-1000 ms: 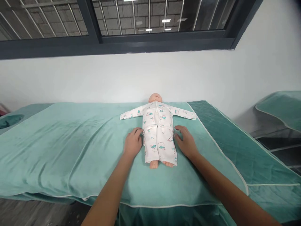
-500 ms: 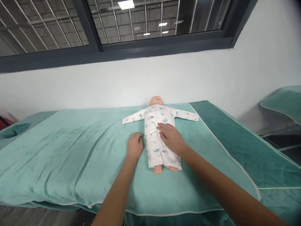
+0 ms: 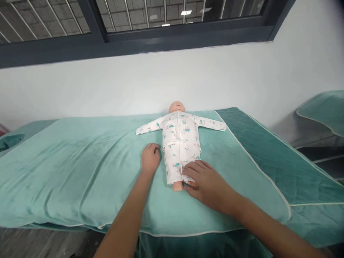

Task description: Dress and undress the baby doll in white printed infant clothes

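A baby doll lies on its back on the teal bed cover, head toward the wall, both arms stretched sideways. It wears a white printed top with long sleeves and matching trousers; one bare foot sticks out of the left-hand trouser leg. Beside the doll's hip, my left hand rests on the cover, fingers loosely bent, holding nothing. My right hand is over the lower end of the right-hand trouser leg, fingers on the cloth, thumb apart near the toes. It partly hides that leg and foot.
A white wall rises behind the bed, below a dark window frame with metal bars beyond it. A darker green padded cover continues to the right. Another teal-covered piece stands at the far right.
My right hand has moved from the doll's waist down to the hem of the right-hand trouser leg. My left hand stays beside the doll. The view has tilted slightly downward.
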`<state>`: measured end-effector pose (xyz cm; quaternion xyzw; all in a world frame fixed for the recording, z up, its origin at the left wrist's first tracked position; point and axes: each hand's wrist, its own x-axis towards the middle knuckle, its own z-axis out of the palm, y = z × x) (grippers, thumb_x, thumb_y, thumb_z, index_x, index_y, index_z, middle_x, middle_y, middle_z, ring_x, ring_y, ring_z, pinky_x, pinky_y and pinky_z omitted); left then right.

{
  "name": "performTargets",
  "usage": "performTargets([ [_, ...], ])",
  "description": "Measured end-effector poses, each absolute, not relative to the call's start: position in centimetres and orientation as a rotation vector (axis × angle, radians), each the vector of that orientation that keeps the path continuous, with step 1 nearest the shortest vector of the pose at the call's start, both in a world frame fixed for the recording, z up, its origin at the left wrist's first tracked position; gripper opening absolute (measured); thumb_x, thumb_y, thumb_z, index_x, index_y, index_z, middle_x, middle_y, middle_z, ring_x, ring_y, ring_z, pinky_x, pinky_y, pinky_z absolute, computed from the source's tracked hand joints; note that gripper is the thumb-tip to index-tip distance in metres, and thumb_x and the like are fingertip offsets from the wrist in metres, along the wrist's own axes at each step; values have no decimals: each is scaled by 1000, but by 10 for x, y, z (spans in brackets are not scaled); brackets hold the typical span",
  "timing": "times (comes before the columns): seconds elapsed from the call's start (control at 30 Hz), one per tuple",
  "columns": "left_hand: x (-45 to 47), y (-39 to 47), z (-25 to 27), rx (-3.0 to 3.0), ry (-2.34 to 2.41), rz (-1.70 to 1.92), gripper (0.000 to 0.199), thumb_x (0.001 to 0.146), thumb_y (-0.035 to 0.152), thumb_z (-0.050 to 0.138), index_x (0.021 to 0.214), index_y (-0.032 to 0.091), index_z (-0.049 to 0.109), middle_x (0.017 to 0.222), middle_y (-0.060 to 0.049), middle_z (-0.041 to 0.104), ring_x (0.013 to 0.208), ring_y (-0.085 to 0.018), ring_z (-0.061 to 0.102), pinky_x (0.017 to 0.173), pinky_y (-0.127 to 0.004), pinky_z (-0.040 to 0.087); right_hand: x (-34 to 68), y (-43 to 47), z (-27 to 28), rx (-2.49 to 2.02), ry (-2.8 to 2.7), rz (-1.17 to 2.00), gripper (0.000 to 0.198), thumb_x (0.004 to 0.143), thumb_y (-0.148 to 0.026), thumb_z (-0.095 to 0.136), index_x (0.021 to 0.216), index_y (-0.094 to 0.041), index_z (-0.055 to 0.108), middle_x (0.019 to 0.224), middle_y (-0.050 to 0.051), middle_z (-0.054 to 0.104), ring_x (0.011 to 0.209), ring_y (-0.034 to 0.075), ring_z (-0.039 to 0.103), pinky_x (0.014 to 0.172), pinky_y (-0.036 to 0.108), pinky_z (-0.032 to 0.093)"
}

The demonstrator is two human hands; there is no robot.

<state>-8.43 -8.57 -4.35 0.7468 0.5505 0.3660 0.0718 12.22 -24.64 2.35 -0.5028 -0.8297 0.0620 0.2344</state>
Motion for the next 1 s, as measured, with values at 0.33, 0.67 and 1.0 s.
performTargets([
  [0.33, -83, -81, -41, 2181, 1727, 1092, 26, 82, 11, 43, 84, 23, 67, 95, -2, 71, 90, -20, 63, 77, -32, 46, 97, -236, 12, -1491, -2310, -199, 15, 85, -7, 55, 92, -18, 63, 86, 5, 63, 85, 24, 55, 84, 41, 39],
  [0.67, -81, -77, -38, 2158, 1787, 1070, 27, 83, 14, 43, 83, 23, 68, 94, -1, 71, 91, -21, 63, 76, -32, 44, 93, -256, 29, -1291, -2246, 83, 11, 95, -21, 53, 85, -19, 57, 85, 3, 60, 83, 20, 53, 79, 37, 38],
  [1.0, -79, -75, -37, 2119, 1838, 1052, 26, 83, 13, 43, 82, 24, 67, 94, -1, 71, 89, -21, 63, 69, -32, 42, 139, -274, 11, -1446, -2081, 195, 16, 96, -18, 52, 111, -23, 52, 112, 8, 60, 100, 24, 56, 83, 40, 46],
])
